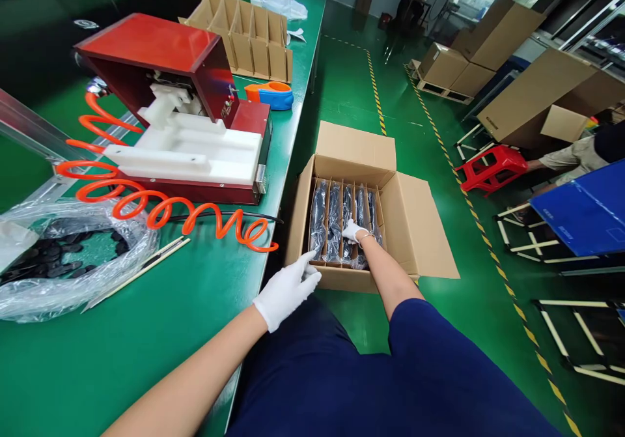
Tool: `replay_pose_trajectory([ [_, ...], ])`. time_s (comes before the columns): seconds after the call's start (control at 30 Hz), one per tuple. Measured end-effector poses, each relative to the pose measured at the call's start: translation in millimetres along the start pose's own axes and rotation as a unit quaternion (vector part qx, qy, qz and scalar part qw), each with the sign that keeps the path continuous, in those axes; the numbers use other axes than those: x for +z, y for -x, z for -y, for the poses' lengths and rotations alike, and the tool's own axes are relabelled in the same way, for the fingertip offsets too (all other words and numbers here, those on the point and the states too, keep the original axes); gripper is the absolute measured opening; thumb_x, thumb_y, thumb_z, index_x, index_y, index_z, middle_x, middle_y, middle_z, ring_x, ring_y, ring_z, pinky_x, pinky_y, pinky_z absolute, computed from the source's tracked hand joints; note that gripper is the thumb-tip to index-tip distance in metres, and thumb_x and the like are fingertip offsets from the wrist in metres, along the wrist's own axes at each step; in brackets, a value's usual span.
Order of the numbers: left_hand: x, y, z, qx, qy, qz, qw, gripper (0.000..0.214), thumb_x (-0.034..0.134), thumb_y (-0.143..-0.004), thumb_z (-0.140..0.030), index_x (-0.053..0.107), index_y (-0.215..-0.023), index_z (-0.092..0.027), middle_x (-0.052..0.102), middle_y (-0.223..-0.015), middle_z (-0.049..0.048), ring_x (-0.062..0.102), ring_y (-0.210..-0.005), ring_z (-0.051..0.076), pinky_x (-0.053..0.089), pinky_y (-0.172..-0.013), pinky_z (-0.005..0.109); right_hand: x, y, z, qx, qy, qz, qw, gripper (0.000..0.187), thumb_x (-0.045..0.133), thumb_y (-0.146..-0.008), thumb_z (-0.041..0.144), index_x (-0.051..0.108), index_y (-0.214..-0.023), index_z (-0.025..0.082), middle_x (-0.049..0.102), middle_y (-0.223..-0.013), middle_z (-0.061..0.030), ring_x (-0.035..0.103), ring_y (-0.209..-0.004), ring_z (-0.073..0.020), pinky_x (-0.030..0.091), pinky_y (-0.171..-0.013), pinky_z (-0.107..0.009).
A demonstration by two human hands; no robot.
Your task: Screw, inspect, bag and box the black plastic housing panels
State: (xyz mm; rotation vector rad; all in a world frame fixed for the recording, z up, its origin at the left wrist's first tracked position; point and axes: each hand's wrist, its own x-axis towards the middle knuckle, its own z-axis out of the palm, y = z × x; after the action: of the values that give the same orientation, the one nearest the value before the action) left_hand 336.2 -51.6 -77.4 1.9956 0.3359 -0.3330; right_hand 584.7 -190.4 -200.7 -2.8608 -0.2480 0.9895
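Note:
An open cardboard box stands on the floor beside the bench, split by upright cardboard dividers. Dark items in clear plastic bags fill its slots; their exact kind is hidden by the wrapping. My right hand, in a white glove, reaches into the box and touches one of the bagged items near the middle. Its fingers are too small and partly hidden to show a grip. My left hand, also white-gloved, is at the box's near left corner, fingers stretched out and apart, holding nothing.
On the green bench are a red machine with a white fixture, a coiled orange air hose, a tape dispenser, a cardboard divider and a plastic bag of black pieces. A red stool and a seated person are at right.

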Motion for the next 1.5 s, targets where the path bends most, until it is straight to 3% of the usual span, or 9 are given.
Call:
replay_pose_trajectory([
  [0.17, 2.7, -1.5, 3.4, 0.013, -0.001, -0.007, 1.0, 0.061, 0.047, -0.091, -0.04, 0.05, -0.148, -0.016, 0.076, -0.1, 0.0044, 0.07, -0.091, 0.023, 0.051, -0.086, 0.035, -0.5, 3.9, -0.2, 0.014, -0.027, -0.044, 0.999, 0.04, 0.066, -0.097, 0.038, 0.062, -0.129, 0.015, 0.063, -0.13, -0.0121, 0.064, -0.117, -0.0245, 0.056, -0.1, -0.047],
  [0.33, 2.3, -1.8, 4.3, 0.017, 0.024, -0.027, 0.999, 0.059, 0.049, -0.091, -0.038, 0.053, -0.145, -0.016, 0.077, -0.096, 0.0041, 0.071, -0.086, 0.023, 0.051, -0.083, 0.035, -37.2, 14.3, -21.0, -0.012, -0.073, -0.115, 0.991, 0.033, 0.065, -0.097, 0.033, 0.066, -0.124, 0.014, 0.066, -0.13, -0.0129, 0.063, -0.121, -0.025, 0.051, -0.107, -0.05],
  [0.4, 2.3, -2.1, 3.6, 0.019, 0.037, -0.031, 0.999, 0.058, 0.049, -0.09, -0.039, 0.055, -0.142, -0.016, 0.076, -0.093, 0.0035, 0.071, -0.082, 0.022, 0.052, -0.081, 0.035, -57.9, 30.4, -39.5, -0.051, -0.107, -0.142, 0.983, 0.034, 0.06, -0.095, 0.023, 0.065, -0.128, 0.015, 0.068, -0.131, -0.0121, 0.064, -0.122, -0.0244, 0.049, -0.111, -0.047],
  [0.53, 4.1, -4.6, 5.0, 0.023, 0.086, -0.057, 0.994, 0.055, 0.054, -0.087, -0.039, 0.06, -0.137, -0.018, 0.076, -0.1, 0.0054, 0.072, -0.092, 0.023, 0.055, -0.084, 0.035, -77.8, 82.7, -67.0, -0.157, -0.185, -0.175, 0.954, 0.062, 0.046, -0.083, 0.014, 0.054, -0.145, 0.011, 0.065, -0.143, -0.0081, 0.06, -0.132, -0.0196, 0.044, -0.118, -0.035],
  [0.63, 5.2, -9.3, 8.0, 0.023, 0.161, -0.107, 0.981, 0.067, 0.06, -0.084, -0.042, 0.052, -0.145, -0.016, 0.07, -0.128, 0.0137, 0.069, -0.108, 0.025, 0.055, -0.095, 0.038, -60.3, 122.4, -65.5, -0.222, -0.232, -0.161, 0.933, 0.066, 0.05, -0.081, 0.025, 0.053, -0.146, 0.009, 0.061, -0.147, -0.0092, 0.058, -0.136, -0.0199, 0.042, -0.121, -0.034],
  [0.77, -1.2, -15.8, 10.0, 0.047, 0.307, -0.157, 0.937, 0.088, 0.064, -0.083, -0.052, 0.034, -0.156, -0.013, 0.058, -0.146, 0.0213, 0.069, -0.102, 0.022, 0.056, -0.095, 0.04, -14.3, 158.2, -45.9, -0.31, -0.348, -0.101, 0.879, 0.066, 0.061, -0.078, 0.033, 0.059, -0.141, 0.014, 0.065, -0.142, -0.0103, 0.062, -0.132, -0.0247, 0.045, -0.121, -0.042],
  [0.9, -12.2, -17.0, 10.8, 0.164, 0.357, -0.211, 0.895, 0.073, 0.065, -0.083, -0.058, 0.052, -0.139, -0.014, 0.066, -0.137, 0.016, 0.063, -0.122, 0.026, 0.049, -0.11, 0.041, 15.3, 176.4, -30.4, -0.352, -0.373, -0.053, 0.857, 0.061, 0.064, -0.075, 0.03, 0.064, -0.135, 0.018, 0.068, -0.138, -0.0095, 0.064, -0.13, -0.0252, 0.047, -0.12, -0.043],
  [1.07, -14.2, -16.8, 16.7, 0.156, 0.335, -0.252, 0.894, 0.064, 0.07, -0.08, -0.06, 0.061, -0.121, -0.012, 0.073, -0.123, 0.0145, 0.068, -0.115, 0.031, 0.051, -0.107, 0.048, 17.8, 184.6, -25.0, -0.36, -0.368, -0.057, 0.855, 0.056, 0.064, -0.075, 0.029, 0.068, -0.13, 0.017, 0.071, -0.133, -0.0094, 0.066, -0.127, -0.0253, 0.048, -0.118, -0.042],
  [1.5, -14.4, -21.6, 24.8, 0.151, 0.326, -0.278, 0.891, 0.07, 0.064, -0.082, -0.059, 0.06, -0.132, -0.01, 0.07, -0.133, 0.0168, 0.065, -0.123, 0.032, 0.047, -0.113, 0.047, 20.3, 182.6, -25.2, -0.369, -0.325, -0.051, 0.869, 0.063, 0.063, -0.076, 0.03, 0.062, -0.138, 0.016, 0.068, -0.137, -0.0109, 0.064, -0.13, -0.0256, 0.048, -0.118, -0.042],
])
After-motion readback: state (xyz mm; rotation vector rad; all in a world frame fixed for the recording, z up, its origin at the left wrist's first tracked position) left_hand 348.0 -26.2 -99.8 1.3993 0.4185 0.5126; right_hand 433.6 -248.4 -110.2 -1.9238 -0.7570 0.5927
